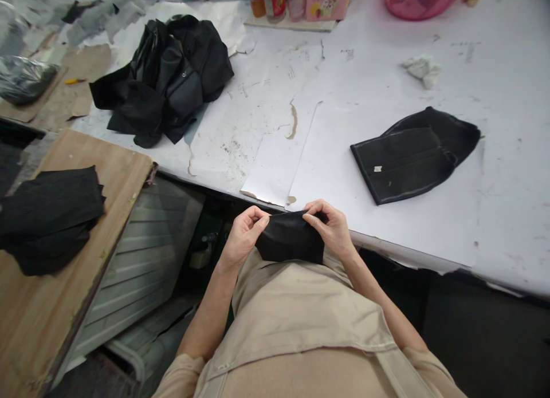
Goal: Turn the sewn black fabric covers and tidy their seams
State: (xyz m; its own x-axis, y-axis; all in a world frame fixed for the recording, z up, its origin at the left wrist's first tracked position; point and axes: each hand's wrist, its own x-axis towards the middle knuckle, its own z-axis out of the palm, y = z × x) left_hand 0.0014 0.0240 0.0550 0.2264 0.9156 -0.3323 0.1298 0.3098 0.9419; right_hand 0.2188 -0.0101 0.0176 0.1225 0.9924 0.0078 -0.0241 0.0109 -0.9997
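A black fabric piece [292, 237] hangs between my two hands in front of the beige apron, just off the table's front edge. My left hand [246, 235] pinches its upper left corner between thumb and fingers. At the upper right corner, my right hand [330, 226] grips it the same way, so the top edge is stretched between them. To the right on the white table lies a flat, stitched black piece [412, 154] with a small white tag on it. A crumpled heap of black pieces [172, 77] sits at the back left.
On a wooden board [112, 186] at the left rests a stack of black pieces [51, 215]. Bottles [274, 3], a pink carton [329, 3] and a pink basin [421, 2] stand at the back. Crumpled white tissue [423, 70] lies on the white table [330, 71].
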